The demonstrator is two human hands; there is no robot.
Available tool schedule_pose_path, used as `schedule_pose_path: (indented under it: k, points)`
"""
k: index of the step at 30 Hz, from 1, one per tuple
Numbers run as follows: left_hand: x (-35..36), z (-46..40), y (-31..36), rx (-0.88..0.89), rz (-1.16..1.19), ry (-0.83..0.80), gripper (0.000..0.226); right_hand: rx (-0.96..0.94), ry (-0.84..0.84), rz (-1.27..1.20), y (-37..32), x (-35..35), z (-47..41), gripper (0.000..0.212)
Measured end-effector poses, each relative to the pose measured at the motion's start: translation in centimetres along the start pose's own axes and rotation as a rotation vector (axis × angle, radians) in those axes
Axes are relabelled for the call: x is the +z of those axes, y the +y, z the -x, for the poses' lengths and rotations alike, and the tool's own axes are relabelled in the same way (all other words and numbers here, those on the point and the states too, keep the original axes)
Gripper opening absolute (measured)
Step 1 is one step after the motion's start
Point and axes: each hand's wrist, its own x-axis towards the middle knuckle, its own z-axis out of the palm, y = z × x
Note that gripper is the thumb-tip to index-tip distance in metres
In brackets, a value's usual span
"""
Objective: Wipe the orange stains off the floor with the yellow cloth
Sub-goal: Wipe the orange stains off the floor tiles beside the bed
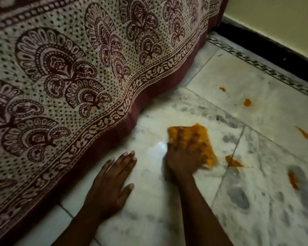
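So right now my right hand [183, 157] is flat on the yellow cloth [192, 139], fingers spread and pressing it onto the floor [149, 201]. It's a bit motion-blurred, so I can't swear whether the fingertips curl into the fabric at all, but it reads as a flat press, not a grab. My left hand [112, 183] is just beside it on the inner side, palm down on bare tile, fingers straight, holding nothing. Looks like I'm propping myself on it.

What matters for the next swipe: the nearest orange stain [232, 162] sits just off the cloth's outer edge, on the little-finger side of my right hand, almost touching the cloth's near corner. It's a smear whose tail runs away from the hand. The rest are all further out the same way: a long streak [292, 180] past it, another streak [305, 134] further out and ahead, and two small blobs [247, 102] well ahead of my fingertips toward the wall. So the right hand is clearly the closer one, and I reckon a sideways push outward gets the first one.

The cloth itself is roughly a rectangle, lying flat and already heavily orange, so it may smear more than it lifts.

The patterned bedsheet [69, 77] hangs on my left hand's side.
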Motion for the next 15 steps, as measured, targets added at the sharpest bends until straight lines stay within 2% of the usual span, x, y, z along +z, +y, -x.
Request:
schedule_pose_path:
  k: [2, 4, 5, 7, 9, 11, 13, 15]
  points:
    - [-0.1, 0.3, 0.1, 0.003, -0.027, -0.017, 0.074, -0.31, -0.067, 0.094, 0.7, 0.0, 2.8, 0.066]
    - [-0.2, 0.3, 0.5, -0.02, -0.028, -0.009, 0.072, -0.441, -0.062, 0.157, 4.0, -0.6, 6.8, 0.063]
    - [0.0, -0.1, 0.7, -0.029, 0.004, 0.002, 0.07, -0.436, -0.088, 0.15, 5.9, -1.4, 8.1, 0.061]
    - [0.7, -1.9, 1.6, -0.029, 0.087, 0.025, 0.064, -0.289, -0.171, 0.105, 8.5, -3.3, 8.2, 0.061]
    - [2.0, -4.9, 2.8, 0.003, 0.097, 0.05, 0.065, -0.103, -0.115, 0.087, 9.1, -3.7, 4.1, 0.065]
    - [3.4, -6.9, 3.7, -0.014, 0.063, 0.056, 0.073, 0.064, -0.038, 0.039, 6.6, -3.6, -1.8, 0.063]
    - [4.0, -7.6, 3.9, -0.083, 0.011, 0.098, 0.082, 0.094, -0.029, -0.007, 2.9, -2.6, -6.5, 0.061]
    - [4.4, -7.2, 3.8, -0.133, -0.026, 0.112, 0.086, -0.006, -0.038, 0.008, 0.8, -1.5, -8.1, 0.059]
